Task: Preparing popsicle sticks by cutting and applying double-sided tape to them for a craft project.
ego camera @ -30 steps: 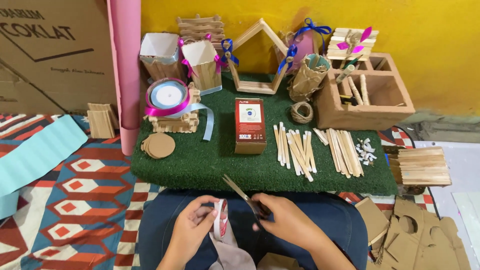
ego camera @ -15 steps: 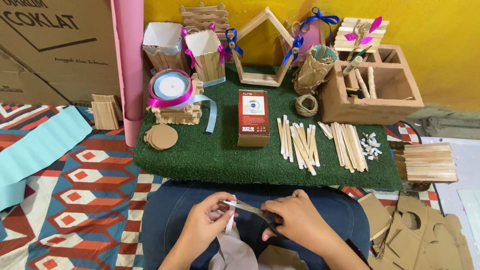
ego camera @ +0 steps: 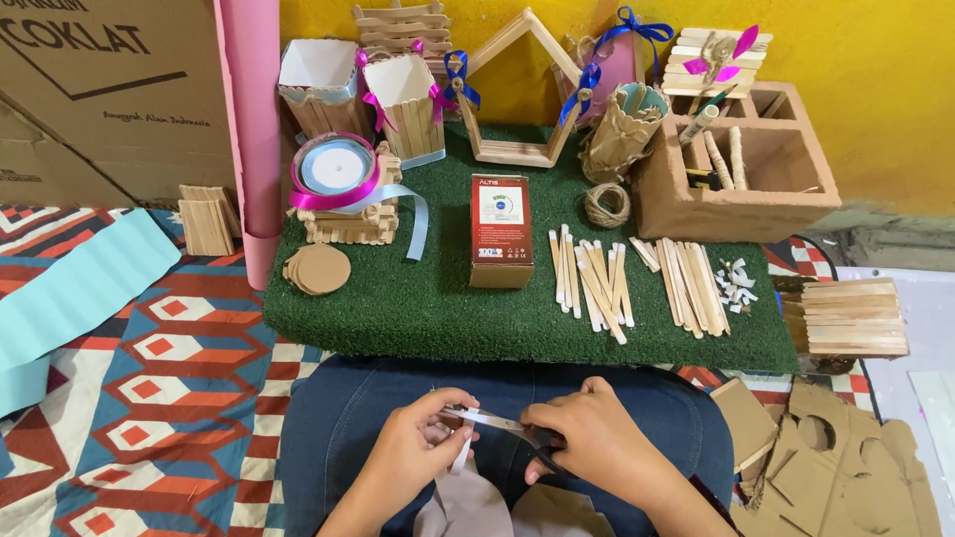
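The person is sitting with both hands over the lap, just in front of the green mat (ego camera: 428, 308). The left hand (ego camera: 413, 459) is pinching a strip of pale ribbon (ego camera: 464, 449) between thumb and fingers (ego camera: 450, 403), holding it taut in front of the scissors (ego camera: 497, 424). The right hand (ego camera: 589, 443) is closed around the scissor handles, and the blades are lying across the ribbon, nearly shut.

The blades are working very near the left fingertips, so a slip or a hurried squeeze is risking a nick. The ribbon is thin and slack below the grip; if the pinch is loosening, the strip could be folding between the blades instead of cutting clean, or the cut could be running crooked. A cut piece is likely to be dropping onto the lap and sliding down to the patterned rug (ego camera: 149, 398).
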